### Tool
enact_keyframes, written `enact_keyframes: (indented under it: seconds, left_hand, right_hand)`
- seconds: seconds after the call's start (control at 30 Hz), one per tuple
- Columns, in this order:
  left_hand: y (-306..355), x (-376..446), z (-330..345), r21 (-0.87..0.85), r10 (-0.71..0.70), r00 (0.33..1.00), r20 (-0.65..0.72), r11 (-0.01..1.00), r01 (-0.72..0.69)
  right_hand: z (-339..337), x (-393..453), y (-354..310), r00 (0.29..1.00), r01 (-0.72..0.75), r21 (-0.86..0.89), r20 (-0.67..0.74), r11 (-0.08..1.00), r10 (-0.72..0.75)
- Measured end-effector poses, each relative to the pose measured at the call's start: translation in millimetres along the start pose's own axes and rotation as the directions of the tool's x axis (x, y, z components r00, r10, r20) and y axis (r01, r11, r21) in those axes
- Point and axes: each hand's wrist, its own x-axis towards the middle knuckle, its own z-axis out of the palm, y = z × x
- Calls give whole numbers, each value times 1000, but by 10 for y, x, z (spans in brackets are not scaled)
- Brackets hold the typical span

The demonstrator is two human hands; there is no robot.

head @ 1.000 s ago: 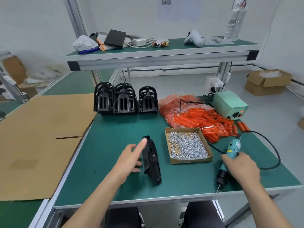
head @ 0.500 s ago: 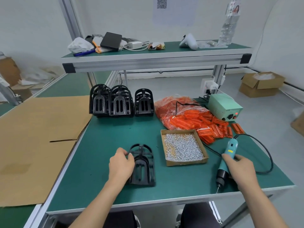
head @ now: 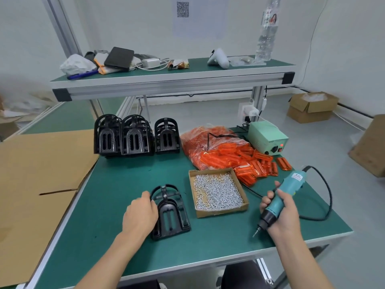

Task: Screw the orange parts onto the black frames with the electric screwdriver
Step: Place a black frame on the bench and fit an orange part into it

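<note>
On the green bench [head: 116, 184], my left hand [head: 140, 215] grips a bare frame [head: 170, 211] lying flat; my right hand [head: 281, 211] holds the screwdriver [head: 279, 199]. No orange part [head: 225, 157] fitted yet, screws [head: 216, 192] untouched, so I judge all fastening remains.

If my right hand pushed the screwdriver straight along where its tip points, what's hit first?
Probably the green table top: the screwdriver in the right hand angles down-left, tip just above the mat; depth unclear.

Little is legible — a QR code sheet [head: 183, 9] on the wall at upper centre; the green power supply [head: 267, 137] shows lettering (apparently "LED").
</note>
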Motion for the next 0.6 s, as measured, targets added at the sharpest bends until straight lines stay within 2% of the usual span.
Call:
enact_keyframes:
  seconds: [0.13,0.2,0.3,0.37,0.43,0.5,0.6]
  left_hand:
    - [6,86,-72,50,18,998,-58,999,-15]
    - [108,180,-132,-16,51,991,-126,998,-54]
    - [520,391,-202,-137,250,954,-167,952,-273]
    - [932,583,-199,-129,430,888,-165,883,-452]
    - [1354,780,-149,-95,534,837,-117,833,-545]
    - [1705,942,-65,-79,516,856,-30,852,-517]
    - [2014,1088,129,-31,399,908,125,917,-399]
  right_hand:
    - [-43,17,70,997,-70,87,33,994,67]
    - [-81,48,92,996,-76,67,46,995,73]
    - [-108,80,120,995,-69,51,76,996,65]
    - [-117,95,138,993,-81,64,87,995,76]
    - [-130,100,142,992,-88,62,91,994,82]
    - [-140,91,146,993,-88,57,86,995,83]
    - [-155,76,149,993,-90,52,77,995,86]
